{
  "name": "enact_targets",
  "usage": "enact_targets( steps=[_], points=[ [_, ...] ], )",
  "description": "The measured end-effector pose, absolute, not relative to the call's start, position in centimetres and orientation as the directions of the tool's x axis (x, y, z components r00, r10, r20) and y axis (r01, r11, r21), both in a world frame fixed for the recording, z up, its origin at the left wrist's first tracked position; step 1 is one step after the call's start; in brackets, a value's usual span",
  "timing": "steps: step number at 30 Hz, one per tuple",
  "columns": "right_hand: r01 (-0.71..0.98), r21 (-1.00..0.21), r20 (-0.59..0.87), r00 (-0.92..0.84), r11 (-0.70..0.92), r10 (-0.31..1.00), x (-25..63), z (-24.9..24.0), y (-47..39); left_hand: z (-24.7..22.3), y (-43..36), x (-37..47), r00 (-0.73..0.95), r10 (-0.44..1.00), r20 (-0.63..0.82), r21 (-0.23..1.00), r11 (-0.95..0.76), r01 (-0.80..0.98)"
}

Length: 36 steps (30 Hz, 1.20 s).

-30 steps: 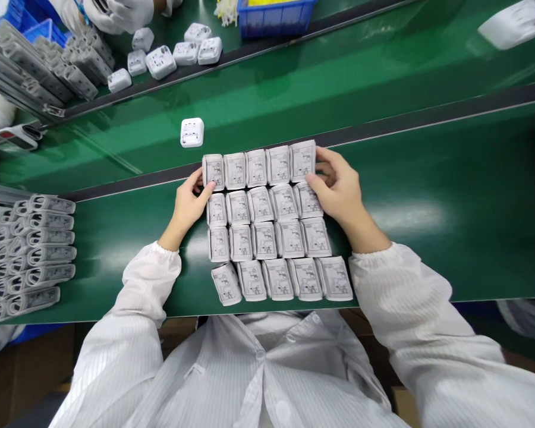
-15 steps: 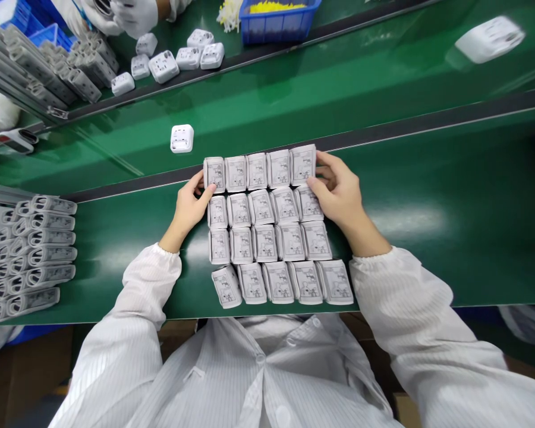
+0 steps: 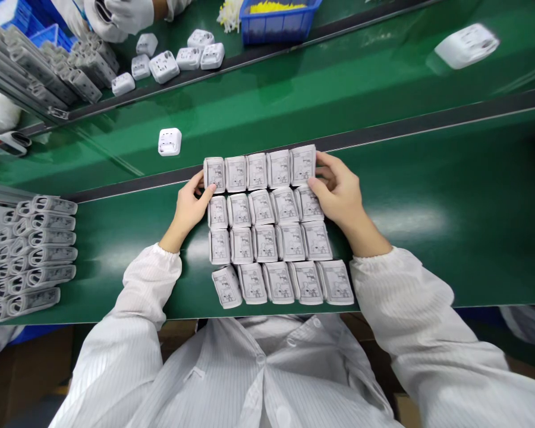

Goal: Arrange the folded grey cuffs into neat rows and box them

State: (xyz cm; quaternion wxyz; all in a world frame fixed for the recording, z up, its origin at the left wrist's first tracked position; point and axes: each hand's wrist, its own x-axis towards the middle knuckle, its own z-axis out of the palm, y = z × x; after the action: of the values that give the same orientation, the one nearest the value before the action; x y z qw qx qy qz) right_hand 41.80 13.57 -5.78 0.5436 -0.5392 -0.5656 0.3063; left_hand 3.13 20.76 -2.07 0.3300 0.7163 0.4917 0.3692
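Folded printed leaflets (image 3: 264, 242) lie in several rows on the green bench in front of me, their line drawings facing up. My left hand (image 3: 189, 207) grips the left end of the farthest row of leaflets (image 3: 256, 172), thumb on top and fingers at the outer side. At the right end of that same row, my right hand (image 3: 341, 193) presses inward, with the thumb on the near edge and fingers behind. Between both hands the row is squeezed together. In the nearest row, the leftmost leaflet (image 3: 227, 287) sits tilted.
Stacks of folded leaflets (image 3: 49, 255) stand at the left. Beyond the bench, a green conveyor carries a white adapter-like device (image 3: 170, 142) and another white device (image 3: 468, 46). Across it are more devices (image 3: 164, 66), a blue bin (image 3: 279, 24) and a co-worker's gloved hands (image 3: 131, 15).
Both white devices on the conveyor have moved left, as has the red-and-white object at far left. The co-worker's gloved hands shifted slightly. My hands and the leaflets look unmoved.
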Motion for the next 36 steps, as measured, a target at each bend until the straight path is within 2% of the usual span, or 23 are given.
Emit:
enact_targets(
  steps=[36],
  points=[
    [0.279, -0.938, 0.261, 0.170, 0.207, 0.950, 41.88, -5.68, 13.50, -2.18, 20.81, 3.22, 0.229, 0.952, 0.204, 0.838, -0.291, 0.461]
  ],
)
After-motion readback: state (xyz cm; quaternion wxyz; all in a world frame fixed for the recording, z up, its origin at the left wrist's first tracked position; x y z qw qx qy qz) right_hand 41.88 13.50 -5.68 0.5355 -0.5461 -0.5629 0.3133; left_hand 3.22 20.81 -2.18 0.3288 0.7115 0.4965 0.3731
